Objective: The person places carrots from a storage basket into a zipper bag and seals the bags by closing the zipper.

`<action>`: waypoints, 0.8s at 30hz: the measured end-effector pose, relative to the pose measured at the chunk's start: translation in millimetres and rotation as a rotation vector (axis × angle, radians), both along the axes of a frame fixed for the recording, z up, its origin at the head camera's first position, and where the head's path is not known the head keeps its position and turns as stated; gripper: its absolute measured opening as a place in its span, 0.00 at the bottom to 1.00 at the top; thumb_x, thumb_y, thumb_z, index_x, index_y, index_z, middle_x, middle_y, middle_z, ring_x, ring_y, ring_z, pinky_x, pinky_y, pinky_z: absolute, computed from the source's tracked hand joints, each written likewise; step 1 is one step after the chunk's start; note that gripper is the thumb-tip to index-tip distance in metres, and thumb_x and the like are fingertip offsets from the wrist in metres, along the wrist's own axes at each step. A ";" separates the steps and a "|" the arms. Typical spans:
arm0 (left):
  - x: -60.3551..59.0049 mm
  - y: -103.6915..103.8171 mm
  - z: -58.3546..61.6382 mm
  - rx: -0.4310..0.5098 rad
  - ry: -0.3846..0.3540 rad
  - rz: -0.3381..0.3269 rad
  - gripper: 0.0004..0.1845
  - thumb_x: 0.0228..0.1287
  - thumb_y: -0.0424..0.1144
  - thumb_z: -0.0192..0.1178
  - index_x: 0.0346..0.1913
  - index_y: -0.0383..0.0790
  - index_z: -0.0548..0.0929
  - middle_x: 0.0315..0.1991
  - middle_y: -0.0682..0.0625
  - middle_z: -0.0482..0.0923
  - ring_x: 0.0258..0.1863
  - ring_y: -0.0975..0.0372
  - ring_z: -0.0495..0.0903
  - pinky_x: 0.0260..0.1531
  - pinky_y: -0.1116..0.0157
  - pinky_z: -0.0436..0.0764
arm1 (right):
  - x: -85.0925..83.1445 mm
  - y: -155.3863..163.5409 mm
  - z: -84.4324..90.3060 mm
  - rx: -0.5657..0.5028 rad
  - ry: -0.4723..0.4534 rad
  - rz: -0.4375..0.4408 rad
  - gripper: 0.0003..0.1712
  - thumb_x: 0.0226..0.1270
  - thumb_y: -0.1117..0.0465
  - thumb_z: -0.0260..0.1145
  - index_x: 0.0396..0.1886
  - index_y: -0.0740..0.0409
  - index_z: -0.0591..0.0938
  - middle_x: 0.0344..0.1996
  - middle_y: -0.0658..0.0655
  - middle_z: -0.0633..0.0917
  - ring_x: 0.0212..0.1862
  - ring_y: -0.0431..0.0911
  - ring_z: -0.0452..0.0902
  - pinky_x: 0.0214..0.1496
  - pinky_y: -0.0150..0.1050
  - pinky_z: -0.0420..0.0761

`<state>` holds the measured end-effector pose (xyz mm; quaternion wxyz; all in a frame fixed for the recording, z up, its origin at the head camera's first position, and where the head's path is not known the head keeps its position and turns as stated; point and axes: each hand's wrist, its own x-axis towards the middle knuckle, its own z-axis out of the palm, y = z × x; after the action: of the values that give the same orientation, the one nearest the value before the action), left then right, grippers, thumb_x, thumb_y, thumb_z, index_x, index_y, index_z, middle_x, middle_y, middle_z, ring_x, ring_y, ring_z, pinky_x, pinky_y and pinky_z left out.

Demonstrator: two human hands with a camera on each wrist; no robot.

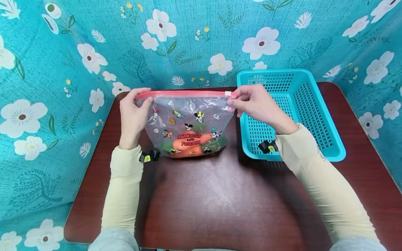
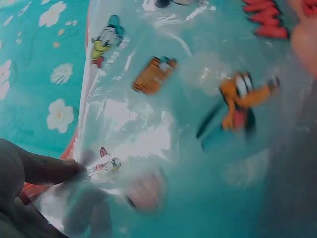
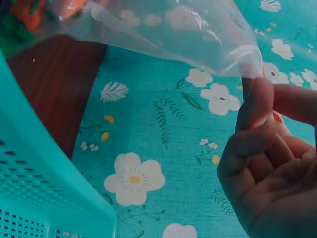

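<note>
A clear slider zip bag (image 1: 185, 120) with cartoon prints and a red zip strip (image 1: 188, 93) is held up over the table. Inside, orange carrot-like shapes (image 1: 180, 145) with green parts lie at its bottom, partly hidden by the prints. My left hand (image 1: 133, 113) pinches the top left corner between thumb and fingers. At the opposite corner my right hand (image 1: 259, 106) pinches the strip's end, right beside the white slider (image 1: 228, 93). In the right wrist view, the thumb and curled fingers of that hand (image 3: 272, 153) grip the bag's corner.
A turquoise plastic basket (image 1: 325, 115) with slotted walls stands at the right, partly under my right forearm. The dark reddish-brown table (image 1: 220, 198) reaches back to a turquoise flowered cloth (image 1: 194, 38), which also hangs at both sides.
</note>
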<state>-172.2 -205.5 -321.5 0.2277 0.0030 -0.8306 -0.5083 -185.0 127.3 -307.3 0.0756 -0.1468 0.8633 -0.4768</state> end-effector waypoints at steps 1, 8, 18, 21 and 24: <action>-1.5 -1.6 1.5 0.024 0.006 -0.009 0.14 0.63 0.34 0.63 0.51 0.37 0.84 0.43 0.44 0.85 0.34 0.67 0.80 0.33 0.72 0.75 | 1.1 -0.6 1.4 -0.015 -0.013 0.010 0.12 0.64 0.54 0.68 0.35 0.60 0.83 0.25 0.54 0.88 0.23 0.51 0.81 0.20 0.37 0.70; -9.9 -10.7 11.7 0.087 -0.277 -0.136 0.21 0.66 0.33 0.53 0.62 0.39 0.71 0.21 0.62 0.80 0.22 0.68 0.77 0.25 0.69 0.73 | 7.0 -2.7 7.9 -0.123 -0.187 0.028 0.14 0.65 0.55 0.67 0.38 0.64 0.82 0.24 0.54 0.88 0.18 0.50 0.77 0.24 0.37 0.79; -7.1 -3.0 9.7 -0.205 -0.094 -0.015 0.21 0.64 0.34 0.56 0.60 0.37 0.75 0.47 0.42 0.77 0.39 0.58 0.73 0.42 0.63 0.72 | 1.6 -2.8 5.1 -0.108 -0.052 -0.053 0.15 0.65 0.55 0.67 0.41 0.64 0.84 0.20 0.51 0.85 0.20 0.47 0.79 0.21 0.36 0.76; -0.9 17.2 12.3 -0.355 0.068 0.070 0.20 0.62 0.35 0.58 0.57 0.37 0.77 0.58 0.39 0.69 0.56 0.52 0.65 0.55 0.54 0.62 | -0.6 -4.9 4.4 -0.085 0.033 -0.080 0.14 0.65 0.54 0.66 0.39 0.61 0.85 0.19 0.51 0.84 0.20 0.46 0.78 0.20 0.35 0.74; 2.8 42.8 14.5 -0.430 0.229 0.012 0.16 0.61 0.34 0.60 0.52 0.35 0.79 0.56 0.37 0.69 0.57 0.47 0.63 0.55 0.50 0.60 | -2.6 -7.9 2.4 -0.050 0.106 -0.091 0.12 0.66 0.55 0.66 0.37 0.60 0.85 0.17 0.53 0.83 0.19 0.45 0.77 0.19 0.34 0.71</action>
<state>-169.3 -162.8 -307.0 0.3188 -0.0980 -0.8884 -0.3154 -187.7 119.4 -304.9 0.0041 -0.1344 0.8598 -0.4927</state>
